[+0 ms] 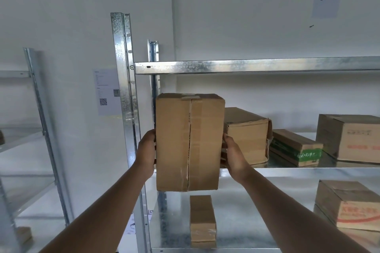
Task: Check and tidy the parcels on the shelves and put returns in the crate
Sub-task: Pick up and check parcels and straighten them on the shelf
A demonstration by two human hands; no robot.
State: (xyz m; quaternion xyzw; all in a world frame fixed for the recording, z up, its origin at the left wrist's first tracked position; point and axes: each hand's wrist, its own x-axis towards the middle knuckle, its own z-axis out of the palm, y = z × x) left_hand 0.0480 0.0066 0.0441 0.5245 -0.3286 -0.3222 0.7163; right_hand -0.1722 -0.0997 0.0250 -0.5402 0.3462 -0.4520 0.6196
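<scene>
Head view shows a tall cardboard box, matte brown with a taped centre seam, held upright in front of the galvanised steel shelf. Left hand clasps its left side and right hand its right, fingers wrapped round the edges, both forearms stretched forward. Behind it a dented carton sits on the shelf.
</scene>
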